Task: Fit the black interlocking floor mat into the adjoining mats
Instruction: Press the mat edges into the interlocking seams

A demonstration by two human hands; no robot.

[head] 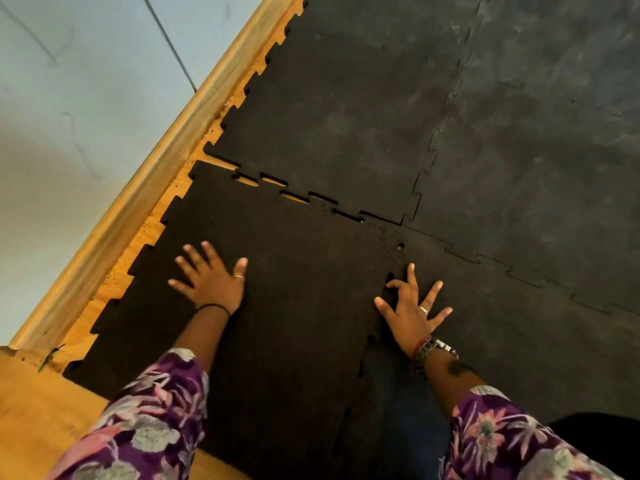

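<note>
Mat being fitted: black floor mat [277, 306] lies flat on the wooden floor [41, 410], in the lower middle of the view, its toothed far edge against the far mat [329, 126].
Left hand [211, 278]: pressed palm-down on the loose mat, fingers spread and flat, gripping nothing; a ring on one finger, a thin dark band at the wrist, a purple floral sleeve [149, 417] above.
Right hand [412, 306]: at the loose mat's right edge, fingers splayed apart; the forefinger and thumb curl toward a tooth of that edge, but whether they pinch it cannot be told. A ring, a metal watch [433, 351] and a red thread sit on this hand and wrist.
Far seam: partly unjoined; several teeth sit out of their notches and slots of orange floor [247, 181] show between the two mats, more so toward the left.
Right seam: the loose mat's teeth overlap the right-hand mat [519, 341] rather than lying locked in.
Laid mats: the grey-dusted mats [536, 133] beyond show closed, snug joints.
Left edge: toothed border faces a strip of bare wood, then the wooden skirting board [138, 202] and pale wall [69, 98].
Open room: bare floor at lower left.
Writing: no readable marks on any mat.
</note>
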